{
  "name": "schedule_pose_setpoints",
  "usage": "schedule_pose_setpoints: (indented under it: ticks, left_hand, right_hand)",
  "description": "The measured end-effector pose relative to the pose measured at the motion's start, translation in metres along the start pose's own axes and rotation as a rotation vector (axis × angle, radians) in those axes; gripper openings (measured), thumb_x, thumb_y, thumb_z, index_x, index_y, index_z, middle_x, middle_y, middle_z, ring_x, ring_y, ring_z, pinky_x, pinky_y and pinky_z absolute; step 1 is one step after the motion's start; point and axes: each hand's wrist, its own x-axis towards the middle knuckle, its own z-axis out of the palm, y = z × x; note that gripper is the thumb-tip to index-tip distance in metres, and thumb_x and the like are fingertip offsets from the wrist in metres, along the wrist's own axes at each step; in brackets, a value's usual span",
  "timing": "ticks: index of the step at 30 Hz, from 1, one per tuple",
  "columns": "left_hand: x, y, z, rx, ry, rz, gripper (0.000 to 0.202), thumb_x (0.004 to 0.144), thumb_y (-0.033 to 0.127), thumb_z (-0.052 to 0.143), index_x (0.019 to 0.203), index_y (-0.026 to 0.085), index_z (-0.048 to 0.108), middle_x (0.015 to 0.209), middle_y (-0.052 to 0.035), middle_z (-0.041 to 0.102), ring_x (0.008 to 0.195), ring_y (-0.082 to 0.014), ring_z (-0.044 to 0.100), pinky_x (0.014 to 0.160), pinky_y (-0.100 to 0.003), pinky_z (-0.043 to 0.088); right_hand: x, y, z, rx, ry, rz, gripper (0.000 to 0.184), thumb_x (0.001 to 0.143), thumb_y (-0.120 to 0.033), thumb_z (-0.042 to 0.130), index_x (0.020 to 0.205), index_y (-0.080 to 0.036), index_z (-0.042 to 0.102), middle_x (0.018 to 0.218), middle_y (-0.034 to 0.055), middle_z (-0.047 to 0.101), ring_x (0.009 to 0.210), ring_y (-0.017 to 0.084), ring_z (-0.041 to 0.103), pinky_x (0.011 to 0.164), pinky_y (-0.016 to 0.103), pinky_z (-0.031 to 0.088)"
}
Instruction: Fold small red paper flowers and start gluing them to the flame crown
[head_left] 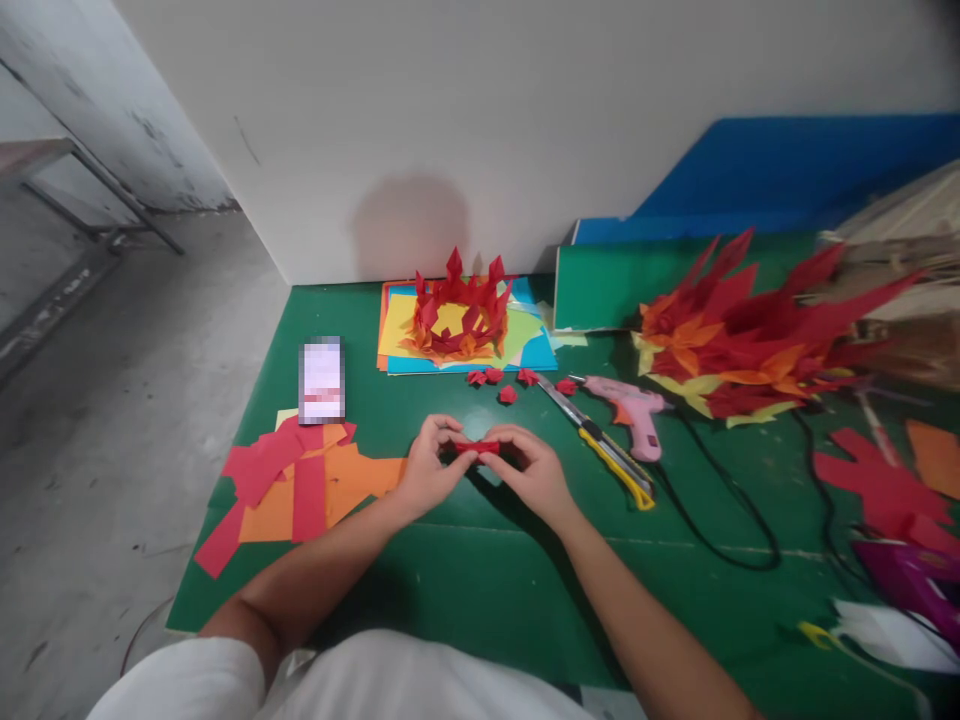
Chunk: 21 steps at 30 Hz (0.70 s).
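Between my two hands, just above the green table (480, 590), is a narrow folded strip of red paper (478, 447). My left hand (435, 465) pinches its left end, and my right hand (529, 468) pinches the other end, with the thumbs close together at its lower edge. Part of the strip is hidden behind my fingers. Just beyond my hands lie several small folded red paper pieces (508, 395). A red and orange paper crown (459, 318) stands farther back on a stack of coloured paper sheets (397, 352).
Right of my hands lie a yellow utility knife (611, 462), its blade out, and a pink glue gun (626, 408) with a looping black cord (724, 545). A large flame-like paper piece (765, 340) stands behind. Cut paper (307, 490) and a phone (322, 382) lie left.
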Motion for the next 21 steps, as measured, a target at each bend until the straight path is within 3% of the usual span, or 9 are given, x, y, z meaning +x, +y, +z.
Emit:
schedule_pose_setpoints:
  ticks: [6, 10, 12, 15, 18, 21]
  left_hand:
    - [0.000, 0.003, 0.000, 0.085, 0.021, 0.013, 0.032, 0.071, 0.024, 0.068, 0.090, 0.021, 0.042, 0.070, 0.0029, 0.063, 0.066, -0.0115, 0.060, 0.068, -0.027, 0.046]
    - [0.004, 0.000, 0.000, -0.001, 0.036, -0.021, 0.051, 0.061, 0.028, 0.077, 0.098, 0.020, 0.044, 0.082, 0.0010, 0.062, 0.064, -0.0083, 0.056, 0.060, -0.022, 0.045]
    - [0.006, -0.001, -0.001, -0.047, 0.034, -0.044, 0.056, 0.057, 0.031, 0.080, 0.099, 0.020, 0.045, 0.076, 0.0037, 0.058, 0.058, -0.0062, 0.052, 0.052, -0.018, 0.042]
    - [0.006, -0.001, -0.001, -0.086, -0.057, -0.170, 0.044, 0.062, 0.044, 0.074, 0.088, 0.017, 0.051, 0.061, 0.0051, 0.055, 0.047, -0.0051, 0.048, 0.043, -0.017, 0.037]
    - [0.006, 0.001, -0.001, -0.100, -0.182, -0.269, 0.043, 0.066, 0.055, 0.067, 0.074, 0.013, 0.057, 0.058, -0.0006, 0.061, 0.042, -0.0055, 0.048, 0.039, -0.018, 0.035]
    - [0.008, 0.004, -0.002, -0.161, -0.221, -0.269, 0.047, 0.066, 0.058, 0.065, 0.079, 0.012, 0.064, 0.062, -0.0040, 0.066, 0.044, -0.0068, 0.050, 0.042, -0.019, 0.039]
  right_hand:
    - [0.000, -0.008, 0.002, -0.097, 0.063, -0.097, 0.011, 0.080, -0.028, 0.062, 0.072, -0.022, 0.060, 0.072, 0.0025, 0.063, 0.070, 0.017, 0.060, 0.068, 0.033, 0.050]
    - [0.000, -0.013, 0.001, -0.192, 0.157, -0.126, 0.010, 0.083, -0.025, 0.057, 0.073, -0.022, 0.059, 0.074, 0.0031, 0.062, 0.072, 0.018, 0.059, 0.067, 0.033, 0.049]
    - [-0.001, -0.014, 0.000, -0.228, 0.226, -0.148, 0.009, 0.084, -0.022, 0.055, 0.075, -0.023, 0.058, 0.075, 0.0032, 0.061, 0.073, 0.018, 0.059, 0.066, 0.032, 0.048]
    - [-0.003, -0.012, -0.001, -0.279, 0.285, -0.207, 0.008, 0.083, -0.018, 0.054, 0.078, -0.023, 0.058, 0.076, 0.0030, 0.062, 0.074, 0.018, 0.059, 0.067, 0.032, 0.049]
    - [-0.005, -0.005, -0.001, -0.331, 0.222, -0.286, 0.011, 0.084, -0.017, 0.054, 0.084, -0.024, 0.062, 0.081, 0.0037, 0.065, 0.077, 0.018, 0.062, 0.069, 0.033, 0.051]
    - [-0.006, 0.002, 0.000, -0.393, 0.124, -0.362, 0.015, 0.085, -0.018, 0.053, 0.089, -0.026, 0.065, 0.091, 0.0052, 0.068, 0.082, 0.018, 0.064, 0.072, 0.034, 0.053]
